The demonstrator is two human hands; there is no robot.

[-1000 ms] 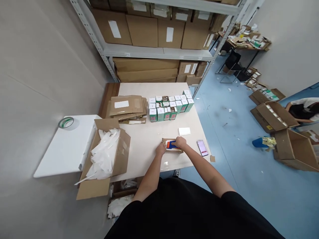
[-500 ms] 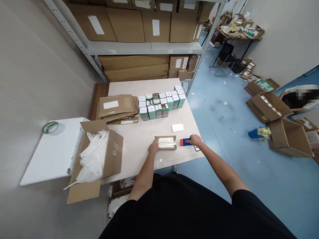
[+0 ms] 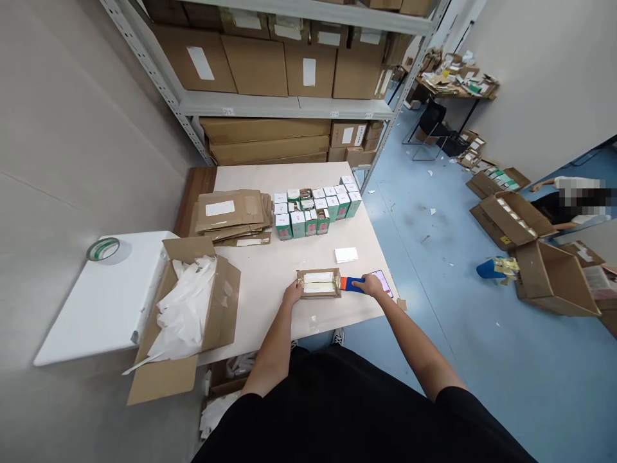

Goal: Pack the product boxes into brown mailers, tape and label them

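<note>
A small cardboard box lies near the table's front edge, with white strips, a yellowish line between them and glossy film at its ends. My left hand is closed on the box's left end. My right hand is wrapped round a blue handheld tool with an orange tip; its exact kind is unclear. That tip meets the right end of the box. A phone with a lit screen lies beside my right hand, partly covered by it. Behind the box rests a white card or pad.
Several green-and-white cartons stand farther back, beside flattened cardboard. An open carton of white plastic bags is at left, near a tape roll. Shelving stands behind. A person is among boxes at right.
My right hand has brought the blue tool leftward to the box's right end, uncovering more of the phone. My left hand still holds the box. The view has shifted slightly.
</note>
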